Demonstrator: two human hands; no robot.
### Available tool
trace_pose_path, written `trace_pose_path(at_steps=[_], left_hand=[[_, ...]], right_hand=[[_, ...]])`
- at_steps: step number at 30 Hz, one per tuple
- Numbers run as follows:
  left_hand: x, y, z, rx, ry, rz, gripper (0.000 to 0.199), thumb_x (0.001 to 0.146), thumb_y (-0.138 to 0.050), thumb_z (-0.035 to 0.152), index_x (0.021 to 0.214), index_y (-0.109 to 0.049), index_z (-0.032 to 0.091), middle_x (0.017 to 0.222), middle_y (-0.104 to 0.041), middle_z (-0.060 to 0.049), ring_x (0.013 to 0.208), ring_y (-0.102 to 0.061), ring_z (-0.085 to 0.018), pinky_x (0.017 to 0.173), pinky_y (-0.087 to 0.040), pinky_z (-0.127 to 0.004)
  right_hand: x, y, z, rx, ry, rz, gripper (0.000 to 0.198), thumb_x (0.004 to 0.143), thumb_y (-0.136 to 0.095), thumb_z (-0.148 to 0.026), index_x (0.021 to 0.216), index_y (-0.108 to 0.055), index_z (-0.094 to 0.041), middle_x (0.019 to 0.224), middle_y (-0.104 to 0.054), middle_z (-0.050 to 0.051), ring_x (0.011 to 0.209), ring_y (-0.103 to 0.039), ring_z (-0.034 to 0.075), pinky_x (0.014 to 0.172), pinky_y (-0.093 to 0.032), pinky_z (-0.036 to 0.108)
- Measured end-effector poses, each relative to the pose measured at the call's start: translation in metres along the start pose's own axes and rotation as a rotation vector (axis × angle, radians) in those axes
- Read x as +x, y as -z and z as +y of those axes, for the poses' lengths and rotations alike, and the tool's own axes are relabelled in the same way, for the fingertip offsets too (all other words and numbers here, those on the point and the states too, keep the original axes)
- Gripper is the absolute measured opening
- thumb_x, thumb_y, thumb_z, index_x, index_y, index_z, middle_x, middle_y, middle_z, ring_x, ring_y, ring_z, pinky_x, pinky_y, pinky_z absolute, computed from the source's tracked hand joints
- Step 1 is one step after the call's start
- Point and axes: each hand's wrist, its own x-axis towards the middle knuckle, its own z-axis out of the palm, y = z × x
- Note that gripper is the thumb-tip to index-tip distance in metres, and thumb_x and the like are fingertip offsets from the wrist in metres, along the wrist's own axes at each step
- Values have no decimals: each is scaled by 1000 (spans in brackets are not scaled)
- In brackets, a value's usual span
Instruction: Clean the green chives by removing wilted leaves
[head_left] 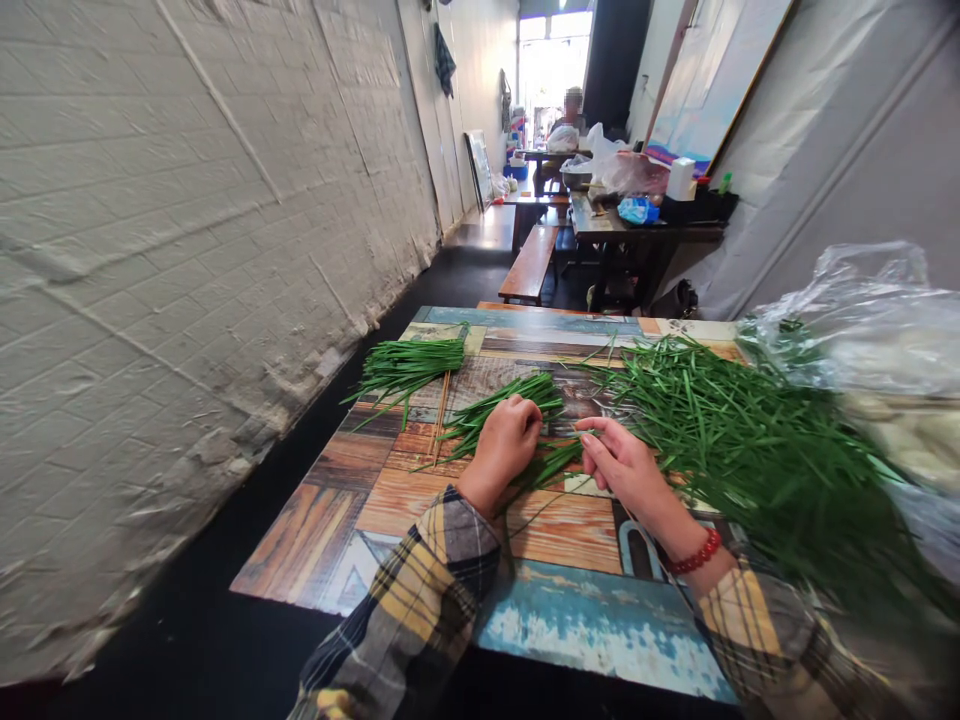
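My left hand (511, 440) is closed around a small bunch of chives (553, 462), whose stems stick out to the right. The fingers of my right hand (619, 458) are pinched at the stem ends of that bunch, apparently on a thin chive. Just behind my left hand lies another bunch of chives (517, 398). A neat bundle of chives (412, 362) rests at the far left of the table, beside some thin wooden skewers (442, 410). Loose chives form a large heap (720, 410) to the right of my right hand.
The patterned wooden table (420, 500) has its left edge near a white brick-textured wall (187, 250). A clear plastic bag (862, 330) with pale contents stands at the right. Beyond are a bench (529, 265), a cluttered table (600, 225) and a person (572, 110).
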Motion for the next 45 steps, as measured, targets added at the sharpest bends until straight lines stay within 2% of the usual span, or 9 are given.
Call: trace_pose_path(at_steps=[5,9,15,19,25,34,45], left_hand=[[4,-4,1,-447,131,-36,9,79,-52,14,77,-61,14,68,-59,-1,63,-52,-12,61,-41,-23],[3,-5,3,-624,206,-44,11,80,-51,17,82,-61,13,62,-57,2,56,-51,-10,58,-41,-22],[2,-9,-1,-534,157,-4,7,73,-57,15,78,-62,13,67,-59,1,61,-52,-10,58,-40,-21],[2,-11,-1,-489,148,-17,11,77,-53,15,75,-64,14,64,-60,1,59,-52,-11,58,-41,-21],[3,-7,2,-380,64,65,13,77,-56,14,73,-68,14,75,-64,-4,74,-57,-14,69,-44,-25],[0,-8,10,-658,139,-71,12,75,-57,19,76,-66,12,62,-59,1,55,-48,-9,53,-38,-19],[2,-6,18,-703,160,-121,12,74,-57,19,77,-66,11,63,-60,1,55,-48,-8,52,-37,-18]], right_hand=[[-1,-1,-2,17,1,1,39,87,-49,-47,108,-54,-15,57,-53,-5,39,-42,8,40,-32,21],[-1,-1,-1,14,12,-6,40,86,-50,-48,107,-55,-15,56,-53,-5,39,-42,8,40,-32,21],[1,-1,7,-21,16,-3,37,87,-51,-46,109,-55,-15,57,-55,-4,39,-44,8,40,-33,21],[0,-2,5,-13,14,0,35,87,-50,-43,108,-56,-16,56,-55,-5,39,-43,8,40,-33,21],[-3,-3,-3,-7,33,25,32,87,-51,-40,107,-57,-16,56,-54,-5,39,-42,8,40,-32,20],[-3,-2,-7,-2,38,26,32,84,-53,-38,105,-58,-15,55,-54,-5,38,-41,7,39,-31,20],[-2,1,-9,-32,13,42,32,82,-54,-40,103,-59,-16,53,-53,-6,37,-41,7,38,-31,20]])
